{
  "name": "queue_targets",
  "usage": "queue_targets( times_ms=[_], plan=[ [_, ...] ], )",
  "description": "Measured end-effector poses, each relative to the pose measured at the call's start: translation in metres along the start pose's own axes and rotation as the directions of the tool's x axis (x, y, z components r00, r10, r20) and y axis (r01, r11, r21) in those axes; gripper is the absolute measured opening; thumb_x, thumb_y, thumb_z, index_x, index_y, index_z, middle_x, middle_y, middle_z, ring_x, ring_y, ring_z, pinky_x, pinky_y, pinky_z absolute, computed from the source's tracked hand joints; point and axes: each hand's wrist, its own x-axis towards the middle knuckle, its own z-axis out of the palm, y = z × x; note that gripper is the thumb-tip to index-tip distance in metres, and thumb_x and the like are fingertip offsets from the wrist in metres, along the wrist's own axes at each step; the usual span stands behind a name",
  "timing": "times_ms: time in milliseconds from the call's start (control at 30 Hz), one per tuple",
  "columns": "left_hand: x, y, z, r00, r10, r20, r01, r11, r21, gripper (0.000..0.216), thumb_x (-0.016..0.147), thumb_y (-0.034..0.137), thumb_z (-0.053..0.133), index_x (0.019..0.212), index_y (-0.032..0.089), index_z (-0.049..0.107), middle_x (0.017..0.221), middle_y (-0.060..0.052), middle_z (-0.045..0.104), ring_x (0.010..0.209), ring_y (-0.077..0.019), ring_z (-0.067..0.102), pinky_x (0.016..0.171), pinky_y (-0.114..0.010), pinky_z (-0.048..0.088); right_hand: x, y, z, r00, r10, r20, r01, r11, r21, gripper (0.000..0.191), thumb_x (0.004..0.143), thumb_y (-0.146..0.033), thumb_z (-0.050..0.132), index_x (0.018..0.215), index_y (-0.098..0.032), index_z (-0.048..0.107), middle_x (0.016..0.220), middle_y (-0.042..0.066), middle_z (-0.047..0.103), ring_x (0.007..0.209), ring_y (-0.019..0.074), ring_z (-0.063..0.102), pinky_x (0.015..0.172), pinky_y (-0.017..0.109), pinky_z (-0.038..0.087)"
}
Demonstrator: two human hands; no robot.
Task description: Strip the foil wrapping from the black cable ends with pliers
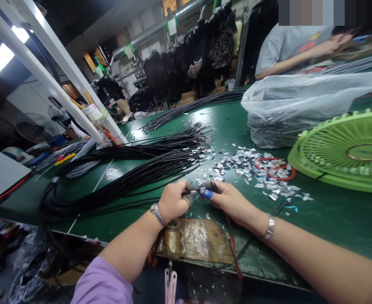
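Note:
My left hand is closed around the end of a black cable, with grey coverings on the fingertips. Close against it, my right hand pinches at the stripped cable tip, with blue tape round one finger. Dark narrow prongs, which look like tweezers, stick out of the right hand's grip. The fingers partly hide the cable tip. Behind the hands lies a large bundle of black cables, its cut ends toward the middle of the green table.
Foil and plastic scraps are scattered ahead, with red rings among them. A green fan and a bagged cable stack stand right. A taped board lies at the front edge. A co-worker's arm shows behind.

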Motion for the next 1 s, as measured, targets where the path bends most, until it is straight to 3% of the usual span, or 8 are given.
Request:
queue_targets(
  times_ms=[200,300,400,467,567,700,867,1000],
  plan=[
    [0.004,0.006,0.0,0.96,-0.204,0.191,0.26,0.902,-0.344,0.027,0.073,0.042,0.061,0.074,0.017,0.05,0.053,0.002,0.056,0.039,-0.0076,0.046,0.039,-0.019,0.034,0.003,0.001,-0.005,0.997,0.057,0.052,-0.06,0.996,0.061,0.039,0.054,-0.05,0.075,0.067,-0.017,0.058,0.047,-0.008,0.041,0.043,0.0051,0.024,0.041,0.023,0.015],
    [0.007,0.005,0.0,0.914,-0.262,0.311,0.376,0.835,-0.401,0.037,0.067,0.049,0.064,0.073,0.017,0.048,0.051,0.003,0.054,0.036,-0.0073,0.044,0.036,-0.018,0.032,0.005,0.001,-0.008,0.985,0.118,0.122,-0.128,0.988,0.081,0.035,0.053,-0.045,0.074,0.062,-0.016,0.057,0.051,-0.004,0.049,0.042,0.005,0.028,0.041,0.023,0.017],
    [0.009,0.002,0.0,0.892,-0.271,0.362,0.409,0.825,-0.39,0.032,0.069,0.046,0.061,0.073,0.018,0.047,0.051,0.003,0.054,0.037,-0.0079,0.044,0.038,-0.019,0.033,0.005,0.001,-0.01,0.976,0.143,0.165,-0.15,0.988,0.033,0.031,0.055,-0.043,0.071,0.061,-0.016,0.056,0.051,-0.004,0.049,0.042,0.0054,0.03,0.041,0.022,0.018],
    [0.008,0.0,-0.001,0.923,-0.24,0.299,0.335,0.885,-0.323,0.023,0.072,0.038,0.057,0.074,0.017,0.049,0.054,0.002,0.054,0.041,-0.0088,0.046,0.041,-0.02,0.035,0.005,0.0,-0.011,0.977,0.14,0.163,-0.139,0.99,-0.019,0.031,0.056,-0.043,0.07,0.063,-0.016,0.057,0.048,-0.005,0.044,0.043,0.0056,0.029,0.041,0.022,0.018],
    [0.005,0.001,-0.006,0.988,-0.086,0.132,0.094,0.994,-0.054,0.011,0.072,0.027,0.054,0.069,0.017,0.051,0.057,0.001,0.054,0.051,-0.0106,0.048,0.05,-0.022,0.034,0.005,-0.003,-0.012,0.976,0.125,0.179,-0.11,0.99,-0.092,0.032,0.056,-0.044,0.07,0.065,-0.017,0.057,0.047,-0.007,0.041,0.043,0.006,0.03,0.041,0.022,0.019],
    [0.002,0.003,-0.01,0.984,0.107,0.143,-0.142,0.956,0.256,0.007,0.069,0.018,0.053,0.063,0.018,0.05,0.057,0.001,0.052,0.054,-0.0117,0.046,0.053,-0.023,0.031,0.004,-0.007,-0.015,0.964,0.143,0.226,-0.101,0.977,-0.187,0.036,0.061,-0.051,0.066,0.058,-0.016,0.056,0.042,-0.007,0.038,0.042,0.0062,0.029,0.041,0.022,0.018],
    [0.001,0.001,-0.009,0.937,0.239,0.255,-0.302,0.92,0.248,0.007,0.069,0.016,0.052,0.062,0.018,0.05,0.057,0.001,0.051,0.054,-0.0118,0.045,0.053,-0.024,0.031,0.003,-0.011,-0.018,0.923,0.213,0.322,-0.161,0.97,-0.18,0.037,0.059,-0.05,0.07,0.054,-0.017,0.053,0.048,-0.001,0.056,0.041,0.0055,0.031,0.04,0.022,0.018],
    [0.001,0.001,-0.011,0.928,0.248,0.279,-0.292,0.948,0.126,0.01,0.073,0.019,0.051,0.063,0.018,0.053,0.059,-0.001,0.054,0.056,-0.0121,0.046,0.055,-0.024,0.034,0.001,-0.011,-0.021,0.861,0.208,0.464,-0.205,0.977,-0.058,0.037,0.062,-0.049,0.07,0.055,-0.017,0.053,0.047,-0.002,0.055,0.04,0.0048,0.028,0.04,0.022,0.015]
  ],
)
